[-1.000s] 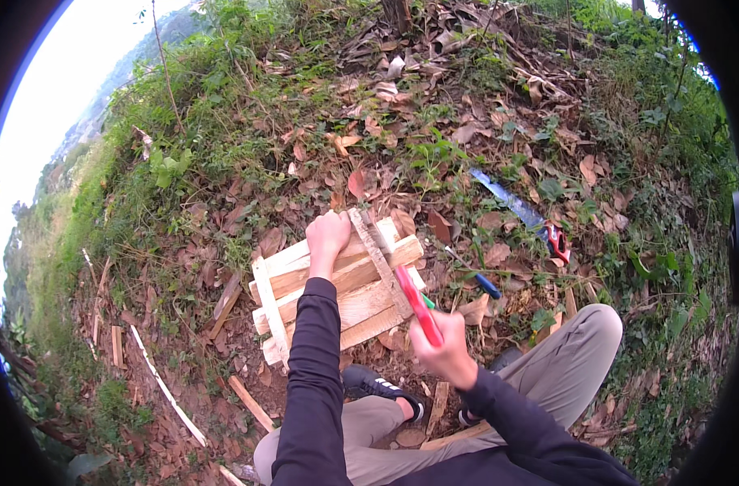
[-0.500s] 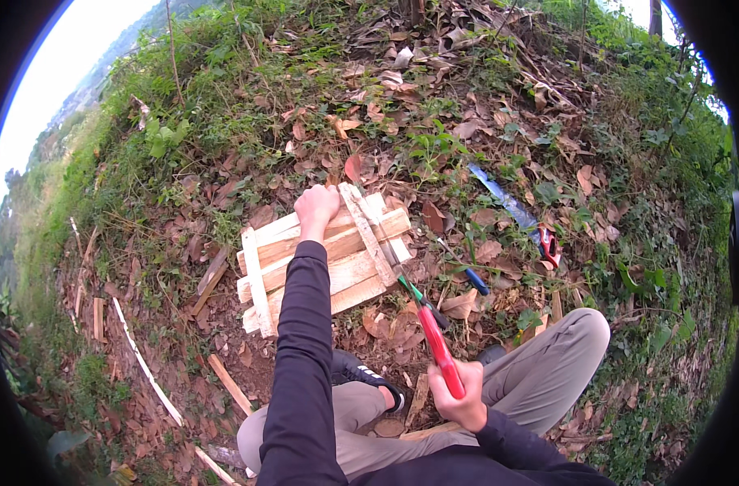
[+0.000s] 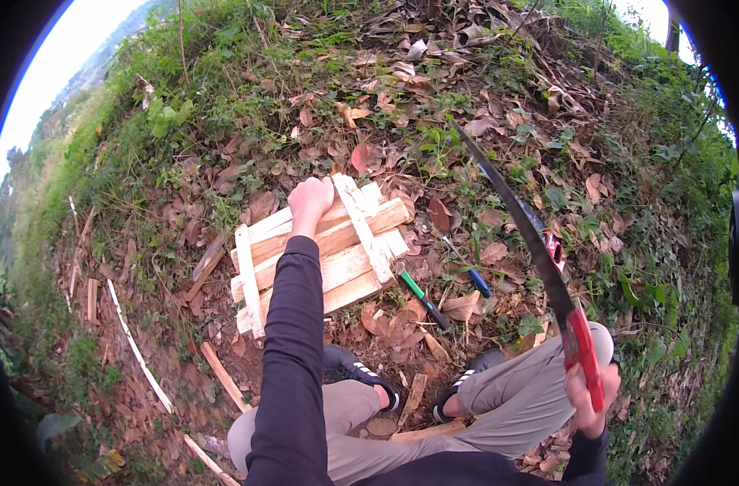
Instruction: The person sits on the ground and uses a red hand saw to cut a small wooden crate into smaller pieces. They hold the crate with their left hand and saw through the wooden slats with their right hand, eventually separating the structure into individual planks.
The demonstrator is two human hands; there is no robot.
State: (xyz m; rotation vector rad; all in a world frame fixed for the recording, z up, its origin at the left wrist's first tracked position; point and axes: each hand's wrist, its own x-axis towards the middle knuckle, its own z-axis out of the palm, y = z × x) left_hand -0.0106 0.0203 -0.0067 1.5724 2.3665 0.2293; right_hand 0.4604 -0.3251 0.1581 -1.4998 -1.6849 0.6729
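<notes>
A small panel of pale wooden slats [image 3: 349, 263] with two crosspieces lies on the ground in front of me. My left hand [image 3: 311, 200] is closed on its far edge, fingers wrapped over the wood. Off to the right, my right hand [image 3: 588, 397] grips the red handle of a pruning saw [image 3: 540, 251]. Its long, dark, slightly curved blade points up and away, apart from the panel. Beside the panel's right corner lies a tool with a green and black handle [image 3: 422, 298]; its far end is hard to make out.
A blue-handled screwdriver [image 3: 471, 271] lies right of the panel. Behind the raised blade, another saw with a red handle [image 3: 554, 249] rests on the leaves. Wood offcuts [image 3: 224, 375] and a thin pale stick [image 3: 138, 348] lie at left. My shoes [image 3: 361, 373] are close to the panel.
My right hand has moved right with the pruning saw, lifting its blade away from the panel's right crosspiece. My left hand stays on the panel's far edge.
</notes>
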